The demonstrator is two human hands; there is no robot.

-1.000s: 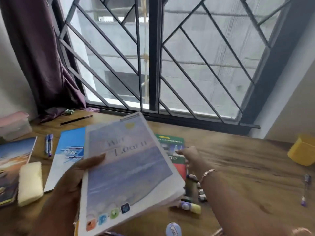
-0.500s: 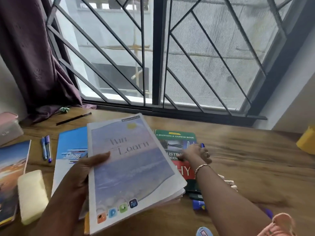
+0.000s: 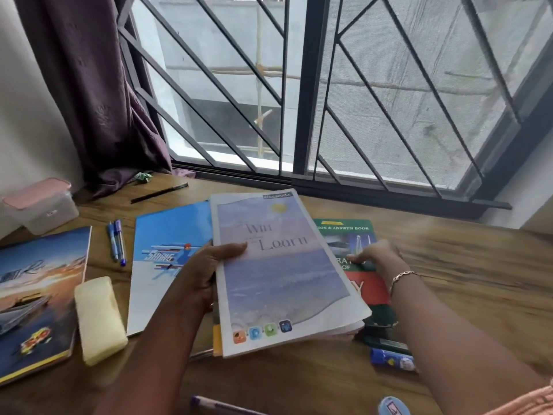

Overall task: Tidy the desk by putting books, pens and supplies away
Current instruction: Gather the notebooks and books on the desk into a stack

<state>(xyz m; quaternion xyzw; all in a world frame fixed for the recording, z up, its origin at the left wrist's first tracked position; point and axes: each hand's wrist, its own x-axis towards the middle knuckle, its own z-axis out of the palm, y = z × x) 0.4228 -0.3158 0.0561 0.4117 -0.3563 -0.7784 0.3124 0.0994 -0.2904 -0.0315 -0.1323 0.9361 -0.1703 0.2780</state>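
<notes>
Now left hand (image 3: 206,280) grips pastel "Win Learn" notebook (image 3: 284,274).

Four books (image 3: 278,265), two blue pens (image 3: 116,242), one black pencil (image 3: 160,192), one yellow sponge (image 3: 98,319) and one lidded plastic box (image 3: 42,209).

Soft daylight from window (image 3: 299,85), motion blur at right, wide-angle edge bending

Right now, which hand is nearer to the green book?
Right. The right hand touches the green book; the left hand grips the pale notebook, further to the left.
</notes>
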